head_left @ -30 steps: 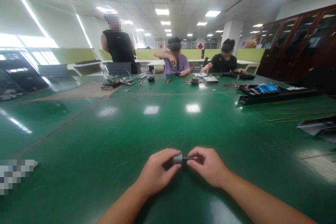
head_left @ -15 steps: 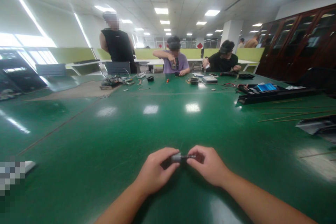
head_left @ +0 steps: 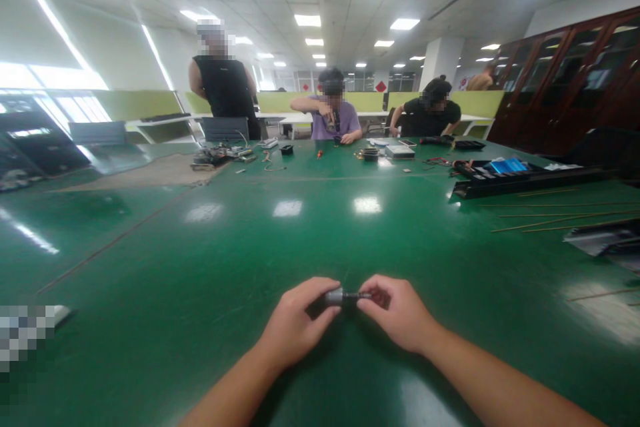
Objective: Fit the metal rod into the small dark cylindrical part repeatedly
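Low in the middle of the head view, a small grey cylinder with a thin dark shaft (head_left: 334, 297) lies level between my two hands, just above or on the green table (head_left: 320, 240). My left hand (head_left: 295, 320) is closed round the thick grey end, thumb below and fingers above. At the other side my right hand (head_left: 400, 313) pinches the tip of the shaft between thumb and fingertips. Those fingers partly hide the tip. The exact kind of the part is too small to tell.
Across the table, one person (head_left: 336, 113) in purple and another (head_left: 433, 113) in black sit; a third stands behind. A long black tray of parts (head_left: 520, 177) and thin rods (head_left: 565, 217) lie right. Electronic parts (head_left: 215, 155) lie far left.
My hands and the part have risen very slightly in view, with the same grip. Across the table, the person in black has lowered their hands and leans forward.
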Tool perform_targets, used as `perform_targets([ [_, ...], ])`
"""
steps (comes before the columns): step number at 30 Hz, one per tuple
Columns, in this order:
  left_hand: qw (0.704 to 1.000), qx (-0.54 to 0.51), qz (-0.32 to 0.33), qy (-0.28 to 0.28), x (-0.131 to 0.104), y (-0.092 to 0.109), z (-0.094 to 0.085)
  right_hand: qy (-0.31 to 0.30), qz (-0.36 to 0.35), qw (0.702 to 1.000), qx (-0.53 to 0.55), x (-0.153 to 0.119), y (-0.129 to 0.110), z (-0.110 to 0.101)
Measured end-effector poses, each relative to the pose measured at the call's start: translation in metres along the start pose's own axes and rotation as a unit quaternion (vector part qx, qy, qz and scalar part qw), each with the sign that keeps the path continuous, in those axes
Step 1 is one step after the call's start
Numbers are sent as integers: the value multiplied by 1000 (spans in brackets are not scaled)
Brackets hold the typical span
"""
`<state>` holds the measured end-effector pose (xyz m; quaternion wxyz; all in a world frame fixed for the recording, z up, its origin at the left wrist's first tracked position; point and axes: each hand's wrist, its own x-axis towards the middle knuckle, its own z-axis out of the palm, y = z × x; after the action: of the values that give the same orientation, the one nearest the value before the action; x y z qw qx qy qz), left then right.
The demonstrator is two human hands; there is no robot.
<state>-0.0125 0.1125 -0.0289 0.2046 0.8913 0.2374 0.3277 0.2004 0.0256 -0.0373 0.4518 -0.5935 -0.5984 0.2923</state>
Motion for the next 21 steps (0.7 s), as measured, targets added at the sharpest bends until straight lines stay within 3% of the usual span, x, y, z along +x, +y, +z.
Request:
perform_targets([
  [21, 1000, 2, 3, 8, -2, -4, 1, 10, 3, 1000, -2, -1, 0, 0],
])
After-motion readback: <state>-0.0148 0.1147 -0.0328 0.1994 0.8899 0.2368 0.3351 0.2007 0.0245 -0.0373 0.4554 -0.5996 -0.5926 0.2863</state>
